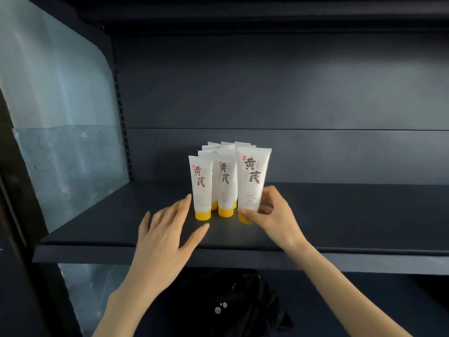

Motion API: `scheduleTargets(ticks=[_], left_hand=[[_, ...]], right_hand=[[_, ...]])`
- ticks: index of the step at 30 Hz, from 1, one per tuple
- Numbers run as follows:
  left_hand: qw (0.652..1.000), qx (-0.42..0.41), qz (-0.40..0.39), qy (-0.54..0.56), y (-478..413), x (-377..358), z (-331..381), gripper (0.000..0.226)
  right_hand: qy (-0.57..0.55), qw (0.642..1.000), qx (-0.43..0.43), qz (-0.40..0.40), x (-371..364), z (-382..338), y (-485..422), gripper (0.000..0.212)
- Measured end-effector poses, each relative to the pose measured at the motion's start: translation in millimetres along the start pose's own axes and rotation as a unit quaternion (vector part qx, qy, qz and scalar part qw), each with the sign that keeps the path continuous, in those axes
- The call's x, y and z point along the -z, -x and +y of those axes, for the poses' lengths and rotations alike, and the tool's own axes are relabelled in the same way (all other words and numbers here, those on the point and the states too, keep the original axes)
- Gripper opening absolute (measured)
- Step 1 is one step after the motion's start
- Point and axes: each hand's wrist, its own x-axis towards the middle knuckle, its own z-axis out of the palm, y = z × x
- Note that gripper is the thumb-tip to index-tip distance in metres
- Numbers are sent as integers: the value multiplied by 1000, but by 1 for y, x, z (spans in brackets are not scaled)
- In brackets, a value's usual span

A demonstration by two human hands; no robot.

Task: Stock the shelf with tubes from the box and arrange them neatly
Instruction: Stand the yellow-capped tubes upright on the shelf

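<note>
Several white tubes with yellow caps stand cap-down in a tight cluster on the dark shelf (340,215). The front row holds a left tube (201,183), a middle tube (226,186) and a right tube (252,178); more stand behind them, mostly hidden. My right hand (272,215) grips the lower part of the right front tube, thumb in front and fingers behind. My left hand (167,229) hovers with spread, straight fingers just left of the left front tube, fingertips close to its base. The box is out of view.
The shelf's back panel (291,93) rises behind the tubes, and a pale blue side wall (60,142) closes the left. A black object (233,302) lies on the lower level below the shelf's front edge (364,261).
</note>
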Motion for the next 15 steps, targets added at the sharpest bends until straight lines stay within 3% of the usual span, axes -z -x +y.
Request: scheduleTargets(ticks=[2,6,15], left_hand=[[997,18,-26,-77,5,-6,-13,98],[995,36,-33,-83,16,-10,-27,106],[994,51,-53,-86,24,-2,-33,91]], right_hand=[[44,998,-34,41,8,11,-20,36],[102,988,-88,69,15,34,-46,45],[141,982,-99,70,-2,42,-56,50]])
